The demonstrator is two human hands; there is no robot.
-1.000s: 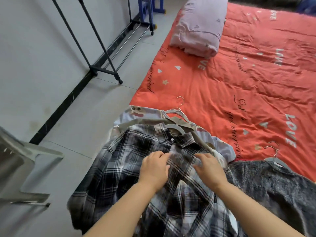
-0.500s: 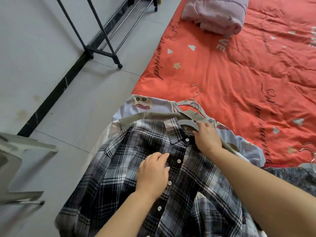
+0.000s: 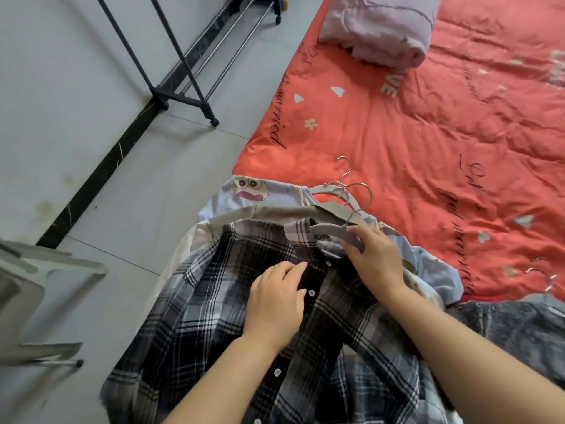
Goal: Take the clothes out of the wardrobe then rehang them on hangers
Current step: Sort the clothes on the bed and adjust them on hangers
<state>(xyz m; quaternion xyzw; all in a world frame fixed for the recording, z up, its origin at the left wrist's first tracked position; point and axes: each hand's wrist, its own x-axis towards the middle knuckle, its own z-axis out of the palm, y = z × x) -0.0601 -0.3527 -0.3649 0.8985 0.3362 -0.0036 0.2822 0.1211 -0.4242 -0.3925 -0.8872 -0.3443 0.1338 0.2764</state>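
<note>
Right hand [image 3: 374, 261] now grips hanger [image 3: 328, 229]; shirt [image 3: 214, 301] hem cut off.

Bright, even daylight; the clothes rack [image 3: 183, 100] throws only a faint soft shadow on the pale floor [image 3: 137, 185]. Wide-angle bending curves the edges, and the plaid shirt [image 3: 214, 301] blurs at its near hem

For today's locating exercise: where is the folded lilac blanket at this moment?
The folded lilac blanket lies at the top right of the head view, on the far end of the orange-red quilt, well beyond the plaid shirt.
</note>
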